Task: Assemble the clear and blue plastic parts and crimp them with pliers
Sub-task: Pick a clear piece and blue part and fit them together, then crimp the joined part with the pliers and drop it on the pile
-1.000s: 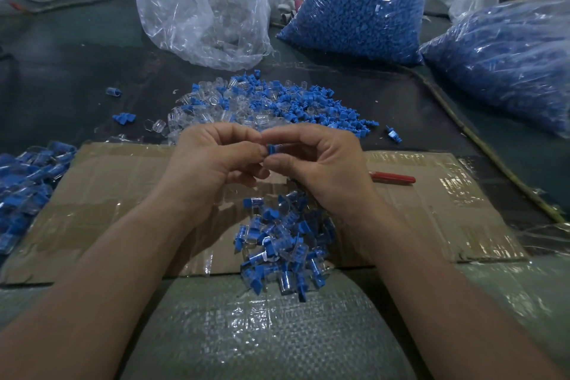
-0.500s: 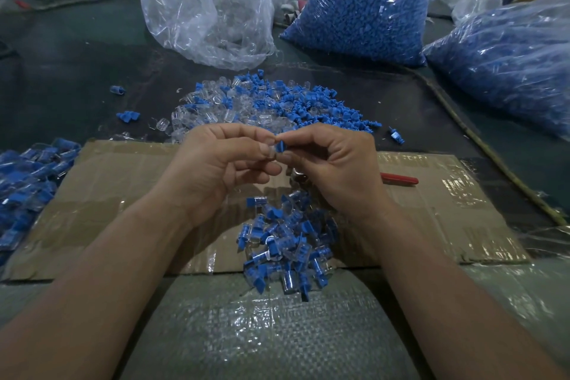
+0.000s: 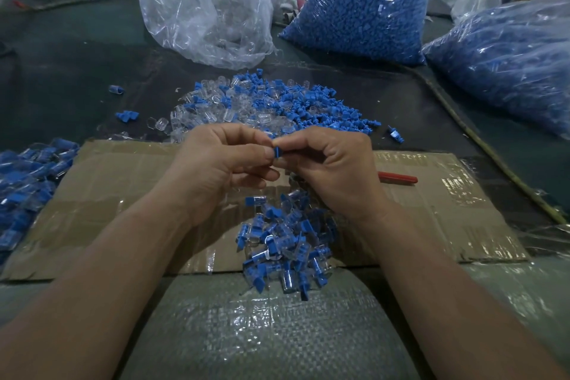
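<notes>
Head view, both hands raised over a cardboard sheet [image 3: 123, 194] on the dark worktop [image 3: 61, 71]. Left hand [image 3: 222, 170] and right hand [image 3: 336, 170] meet fingertip to fingertip, fingers curled, and together pinch one small blue part [image 3: 278, 152] between thumbs and forefingers; whether a clear piece is seated on it cannot be told. Directly below the hands, a heap of joined clear-and-blue pieces [image 3: 283, 241] lies at the near edge of the cardboard, spilling onto a woven sack [image 3: 262, 327]. Beyond the hands, off the far edge of the cardboard, a spread of loose clear and blue parts [image 3: 271, 108] lies on the worktop, with a few strays to its left and right. A red handle [image 3: 398, 177] lies on the cardboard just right of the right hand, its other end hidden behind that hand. A second heap of blue-and-clear pieces [image 3: 27, 182] lies at the left edge. At the back: a clear bag [image 3: 209, 3], a full bag of blue parts [image 3: 364, 0] and a further blue-filled bag [image 3: 505, 62] to the right
</notes>
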### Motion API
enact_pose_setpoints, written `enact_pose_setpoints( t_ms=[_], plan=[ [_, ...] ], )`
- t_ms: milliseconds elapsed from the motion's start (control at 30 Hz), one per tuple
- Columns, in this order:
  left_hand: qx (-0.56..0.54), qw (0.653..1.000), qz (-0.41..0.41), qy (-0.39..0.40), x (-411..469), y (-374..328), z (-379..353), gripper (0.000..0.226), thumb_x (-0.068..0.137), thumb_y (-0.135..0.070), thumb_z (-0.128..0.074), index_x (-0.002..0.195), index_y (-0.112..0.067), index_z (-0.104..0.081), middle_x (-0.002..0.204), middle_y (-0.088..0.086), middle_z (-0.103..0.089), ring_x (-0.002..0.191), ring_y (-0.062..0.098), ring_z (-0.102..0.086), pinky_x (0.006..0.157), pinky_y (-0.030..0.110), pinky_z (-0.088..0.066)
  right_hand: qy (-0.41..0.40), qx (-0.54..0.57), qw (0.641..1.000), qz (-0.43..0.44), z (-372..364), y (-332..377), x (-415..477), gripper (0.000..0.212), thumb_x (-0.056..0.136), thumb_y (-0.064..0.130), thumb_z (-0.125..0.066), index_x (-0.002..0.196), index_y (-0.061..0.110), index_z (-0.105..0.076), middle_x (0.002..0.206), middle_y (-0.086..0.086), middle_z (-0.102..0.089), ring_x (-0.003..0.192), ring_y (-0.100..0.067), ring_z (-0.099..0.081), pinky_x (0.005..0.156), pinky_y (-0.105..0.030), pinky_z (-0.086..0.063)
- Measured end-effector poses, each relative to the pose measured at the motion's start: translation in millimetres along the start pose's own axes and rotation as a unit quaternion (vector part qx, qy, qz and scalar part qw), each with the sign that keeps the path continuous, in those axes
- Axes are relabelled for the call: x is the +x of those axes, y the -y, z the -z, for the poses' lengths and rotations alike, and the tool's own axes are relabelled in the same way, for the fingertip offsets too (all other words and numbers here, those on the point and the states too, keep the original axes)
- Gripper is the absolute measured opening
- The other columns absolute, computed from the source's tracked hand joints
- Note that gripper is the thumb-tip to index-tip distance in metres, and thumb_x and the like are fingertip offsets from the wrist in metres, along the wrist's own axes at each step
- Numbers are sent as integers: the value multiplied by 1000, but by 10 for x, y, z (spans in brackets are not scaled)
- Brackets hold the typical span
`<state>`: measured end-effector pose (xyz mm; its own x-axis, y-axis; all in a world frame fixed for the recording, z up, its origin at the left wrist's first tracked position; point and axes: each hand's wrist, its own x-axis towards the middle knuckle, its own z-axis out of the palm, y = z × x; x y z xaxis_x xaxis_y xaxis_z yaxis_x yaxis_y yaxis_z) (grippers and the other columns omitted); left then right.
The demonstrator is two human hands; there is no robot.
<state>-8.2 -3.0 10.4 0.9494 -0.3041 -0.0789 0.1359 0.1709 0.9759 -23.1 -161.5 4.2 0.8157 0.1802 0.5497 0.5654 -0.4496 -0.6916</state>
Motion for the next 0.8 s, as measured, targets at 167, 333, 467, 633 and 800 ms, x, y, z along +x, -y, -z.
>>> enact_pose_setpoints(
  t_ms=[167,333,467,633,800],
  plan=[
    [16,1000,-10,-2,-3,-3,-2,15,53,-8,-65,67,-6,-61,55,6,-65,46,14,-63,42,17,-48,7,-1,1000,6,-5,26,-3,23,73,2,-70,95,-2,-69,87,1,-65,85,-9,-64,75,-15,-53],
    [16,1000,-10,2,5,-2,4,12,53,-8,-65,64,-7,-62,55,7,-65,45,14,-62,42,17,-48,5,-5,1000,7,-5,38,-2,24,73,2,-71,96,-2,-69,87,1,-64,84,-10,-64,75,-15,-53],
    [6,1000,-5,3,24,10,10,11,55,-7,-66,66,-6,-62,57,7,-65,46,15,-62,43,18,-49,23,-18,1000,5,0,52,13,24,73,4,-72,97,0,-69,86,2,-65,84,-10,-64,75,-15,-53],
    [-17,1000,-5,-7,28,40,18,14,57,-8,-65,70,-5,-61,57,5,-65,51,14,-64,45,18,-50,36,-53,992,-112,208,4,52,22,73,21,-73,95,20,-69,81,20,-61,78,1,-63,76,-12,-51],
    [-28,999,-9,-24,47,45,42,14,58,-8,-63,72,-6,-59,56,2,-64,53,13,-65,45,17,-50,52,-126,961,-239,599,-140,82,22,69,38,-75,88,32,-64,82,18,-63,76,5,-60,66,-10,-46]
  ],
)
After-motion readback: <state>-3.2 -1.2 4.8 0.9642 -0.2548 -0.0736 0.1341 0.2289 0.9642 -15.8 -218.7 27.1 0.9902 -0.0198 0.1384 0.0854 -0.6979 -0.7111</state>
